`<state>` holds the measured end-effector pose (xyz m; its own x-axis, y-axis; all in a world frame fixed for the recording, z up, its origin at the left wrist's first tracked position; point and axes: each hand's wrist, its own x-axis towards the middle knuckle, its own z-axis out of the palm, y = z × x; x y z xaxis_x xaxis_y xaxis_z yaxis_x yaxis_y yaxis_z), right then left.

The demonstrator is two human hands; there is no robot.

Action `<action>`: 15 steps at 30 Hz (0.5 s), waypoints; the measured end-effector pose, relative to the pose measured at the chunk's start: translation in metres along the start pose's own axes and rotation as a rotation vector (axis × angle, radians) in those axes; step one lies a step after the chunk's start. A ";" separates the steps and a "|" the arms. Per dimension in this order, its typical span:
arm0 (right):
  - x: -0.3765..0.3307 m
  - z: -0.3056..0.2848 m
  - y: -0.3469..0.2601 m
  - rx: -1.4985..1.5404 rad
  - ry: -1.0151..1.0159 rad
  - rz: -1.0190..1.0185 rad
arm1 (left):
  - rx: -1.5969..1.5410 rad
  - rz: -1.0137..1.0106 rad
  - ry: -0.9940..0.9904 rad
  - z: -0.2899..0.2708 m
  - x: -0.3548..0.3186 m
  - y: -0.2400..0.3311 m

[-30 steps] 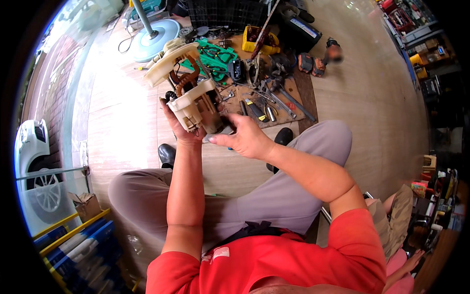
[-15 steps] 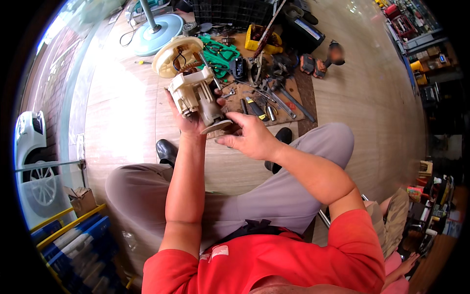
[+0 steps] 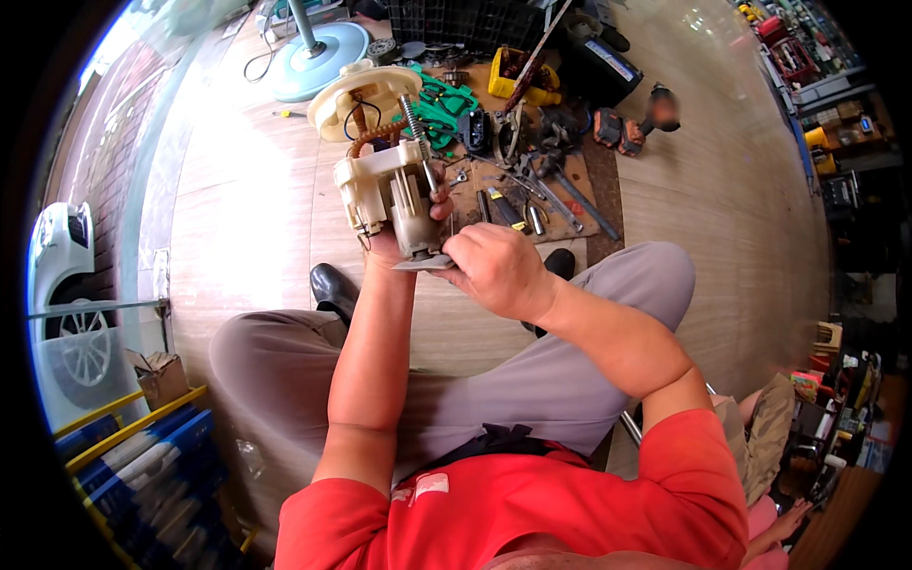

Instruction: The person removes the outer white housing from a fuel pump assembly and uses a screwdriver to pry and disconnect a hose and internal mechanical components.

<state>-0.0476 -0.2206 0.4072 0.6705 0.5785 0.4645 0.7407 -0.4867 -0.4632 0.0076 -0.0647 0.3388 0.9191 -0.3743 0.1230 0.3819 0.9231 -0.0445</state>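
Cream plastic, matt and ribbed, forms the pump (image 3: 385, 185), with a bare metal spring (image 3: 414, 122) and a smooth disc-shaped flange (image 3: 364, 92) of the same plastic. A thin, dull grey metal plate (image 3: 425, 263) sits at its base. The floor (image 3: 237, 218) is glossy, polished pale tile catching glare. Steel tools (image 3: 546, 185) lie on a rough brown mat (image 3: 594, 204). The shirt (image 3: 513, 513) is red cloth, the trousers (image 3: 532, 370) matt grey fabric.

A glossy pale tiled floor (image 3: 741, 190) is lit by strong daylight from the left, where a glass front (image 3: 142, 190) is seen with a white car (image 3: 57, 275) beyond it. Tools are scattered on a brown mat (image 3: 532, 190), and cluttered shelves (image 3: 807, 57) are set at the far right
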 end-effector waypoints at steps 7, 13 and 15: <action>-0.002 0.001 -0.010 -0.145 -0.010 -0.041 | 0.113 0.032 -0.055 0.007 -0.005 -0.008; -0.008 0.004 -0.010 -0.163 -0.023 -0.066 | 0.083 -0.032 -0.108 0.000 -0.006 -0.007; -0.008 0.004 -0.008 -0.159 -0.008 -0.078 | 0.082 -0.026 -0.099 -0.001 -0.006 -0.006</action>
<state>-0.0595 -0.2187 0.4044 0.6105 0.6235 0.4883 0.7885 -0.5366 -0.3006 -0.0005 -0.0681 0.3376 0.8933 -0.3916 0.2205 0.3926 0.9188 0.0411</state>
